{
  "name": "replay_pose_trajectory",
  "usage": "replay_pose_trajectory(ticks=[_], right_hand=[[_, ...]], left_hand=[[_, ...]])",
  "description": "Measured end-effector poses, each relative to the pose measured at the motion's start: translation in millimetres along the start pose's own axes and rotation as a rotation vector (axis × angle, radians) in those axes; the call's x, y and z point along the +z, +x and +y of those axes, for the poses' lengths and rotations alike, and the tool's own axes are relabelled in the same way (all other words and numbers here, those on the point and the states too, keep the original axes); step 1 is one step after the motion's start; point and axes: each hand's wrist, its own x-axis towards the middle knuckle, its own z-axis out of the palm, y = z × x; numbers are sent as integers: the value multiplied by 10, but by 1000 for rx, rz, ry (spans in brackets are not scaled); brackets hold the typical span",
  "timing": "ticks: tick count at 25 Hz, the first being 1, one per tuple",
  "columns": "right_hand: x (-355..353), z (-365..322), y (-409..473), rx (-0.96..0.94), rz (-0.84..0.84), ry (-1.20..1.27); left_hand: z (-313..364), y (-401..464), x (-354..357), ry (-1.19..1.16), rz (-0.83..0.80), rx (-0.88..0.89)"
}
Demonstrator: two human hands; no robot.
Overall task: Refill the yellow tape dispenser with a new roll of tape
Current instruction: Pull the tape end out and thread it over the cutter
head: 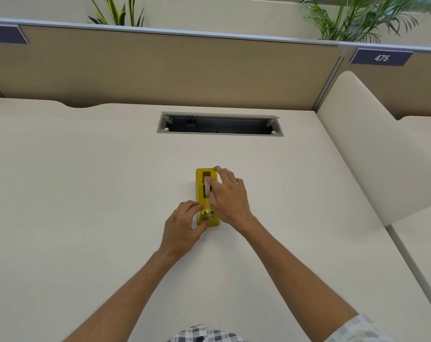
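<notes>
Directly ahead on the desk, my left hand pinches the yellow tape dispenser at its near end, while my right hand, fingers spread, touches the white tape roll inside.

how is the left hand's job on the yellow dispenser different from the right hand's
The left hand grips the near end of the yellow tape dispenser, by the cutter; the right hand is over its middle and far end. The left hand pinches the body from the side with curled fingers; the right hand spreads its fingers from above, one on the white roll in the slot. Both touch the dispenser, which sits on the desk.
</notes>
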Motion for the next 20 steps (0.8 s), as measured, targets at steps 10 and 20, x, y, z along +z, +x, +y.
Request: replay_pose_trajectory(ticks=[10,20], right_hand=[[35,108,-15,69,-61,321],[195,112,-131,373,118,719]], left_hand=[[10,-1,-29,14,4,9],[30,-5,-35,6,-10,1]])
